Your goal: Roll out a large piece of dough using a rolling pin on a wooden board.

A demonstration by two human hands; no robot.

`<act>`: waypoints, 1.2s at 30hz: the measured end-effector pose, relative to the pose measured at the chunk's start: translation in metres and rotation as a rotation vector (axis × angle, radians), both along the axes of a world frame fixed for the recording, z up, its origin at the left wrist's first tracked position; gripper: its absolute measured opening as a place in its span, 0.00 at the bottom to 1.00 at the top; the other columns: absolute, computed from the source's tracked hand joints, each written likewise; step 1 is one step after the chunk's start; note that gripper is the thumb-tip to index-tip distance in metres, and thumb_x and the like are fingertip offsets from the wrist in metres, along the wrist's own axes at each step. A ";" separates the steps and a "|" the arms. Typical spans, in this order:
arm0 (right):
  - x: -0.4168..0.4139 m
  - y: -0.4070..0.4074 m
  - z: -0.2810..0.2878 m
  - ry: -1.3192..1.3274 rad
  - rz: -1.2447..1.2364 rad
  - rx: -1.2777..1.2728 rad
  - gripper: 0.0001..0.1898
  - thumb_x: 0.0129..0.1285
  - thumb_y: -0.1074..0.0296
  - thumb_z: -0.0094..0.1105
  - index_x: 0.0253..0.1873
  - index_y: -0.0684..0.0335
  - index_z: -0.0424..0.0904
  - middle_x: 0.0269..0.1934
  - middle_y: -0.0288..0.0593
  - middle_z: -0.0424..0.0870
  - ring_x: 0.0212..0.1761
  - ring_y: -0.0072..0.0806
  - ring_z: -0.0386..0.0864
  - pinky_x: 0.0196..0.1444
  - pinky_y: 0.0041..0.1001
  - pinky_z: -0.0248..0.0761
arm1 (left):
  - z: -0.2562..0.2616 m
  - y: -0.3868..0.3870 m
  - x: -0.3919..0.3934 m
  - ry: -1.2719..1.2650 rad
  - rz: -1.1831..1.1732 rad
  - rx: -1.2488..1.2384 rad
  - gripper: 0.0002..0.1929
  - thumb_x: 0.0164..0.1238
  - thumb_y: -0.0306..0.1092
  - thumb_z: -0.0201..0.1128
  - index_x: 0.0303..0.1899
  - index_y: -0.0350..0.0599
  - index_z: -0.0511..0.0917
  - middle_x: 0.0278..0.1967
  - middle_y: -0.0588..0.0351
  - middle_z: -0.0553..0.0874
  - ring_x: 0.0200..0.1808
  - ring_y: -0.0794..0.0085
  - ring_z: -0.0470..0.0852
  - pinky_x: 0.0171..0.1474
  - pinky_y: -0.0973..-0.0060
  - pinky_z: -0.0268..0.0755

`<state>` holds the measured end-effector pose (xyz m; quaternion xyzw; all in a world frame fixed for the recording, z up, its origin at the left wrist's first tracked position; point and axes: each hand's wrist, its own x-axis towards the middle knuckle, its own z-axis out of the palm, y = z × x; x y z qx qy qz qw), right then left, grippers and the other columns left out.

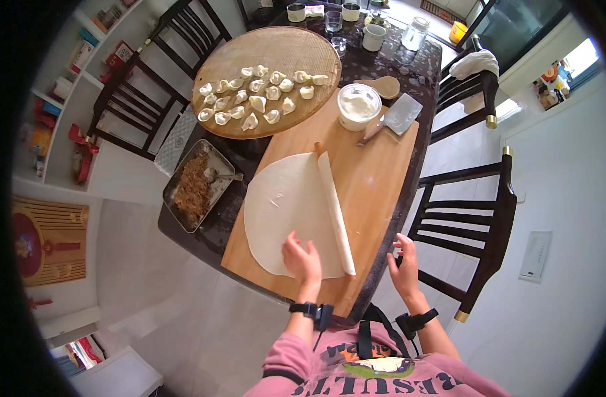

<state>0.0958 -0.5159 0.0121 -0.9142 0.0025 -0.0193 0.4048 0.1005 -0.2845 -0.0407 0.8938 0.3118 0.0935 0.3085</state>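
Note:
A large thin sheet of dough (288, 198) lies on a wooden board (377, 183), its right side wrapped around a rolling pin (318, 147) whose ends stick out. Over the lower part of the sheet is my left hand (302, 258), fingers spread and holding nothing; whether it touches the dough I cannot tell. My right hand (405, 263) hovers empty past the board's right edge, fingers apart. Farther up the board stand a tub of white powder (359, 106) and a dough scraper (402, 115) with a wooden handle.
Filled dumplings (257, 103) sit on a round woven tray (283, 44) at the upper left. A metal tray (223, 149) of minced filling (192, 191) with a spoon (223, 175) is left of the board. Cups, glasses and a jar (415, 33) stand at the far end; dark chairs (461, 223) flank the table.

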 end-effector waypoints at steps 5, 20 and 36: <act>0.054 0.027 0.012 -0.037 0.037 -0.015 0.28 0.61 0.81 0.60 0.67 0.63 0.66 0.62 0.50 0.73 0.58 0.41 0.78 0.57 0.34 0.74 | 0.032 -0.017 -0.012 -0.236 -0.460 0.007 0.26 0.64 0.26 0.58 0.64 0.37 0.68 0.61 0.44 0.74 0.65 0.49 0.70 0.67 0.54 0.60; 0.183 0.151 -0.050 -0.363 1.227 -0.311 0.34 0.66 0.46 0.56 0.72 0.58 0.64 0.74 0.41 0.64 0.78 0.39 0.56 0.79 0.45 0.49 | 0.014 0.057 -0.102 0.316 -0.339 0.453 0.31 0.74 0.38 0.55 0.74 0.44 0.58 0.74 0.46 0.64 0.76 0.50 0.57 0.75 0.49 0.50; 0.273 0.257 -0.067 0.279 0.651 0.274 0.20 0.74 0.57 0.52 0.59 0.68 0.76 0.51 0.56 0.83 0.53 0.48 0.81 0.56 0.36 0.74 | 0.013 0.004 -0.132 -0.330 0.978 -1.406 0.13 0.74 0.38 0.61 0.50 0.38 0.74 0.46 0.53 0.83 0.49 0.70 0.84 0.51 0.71 0.76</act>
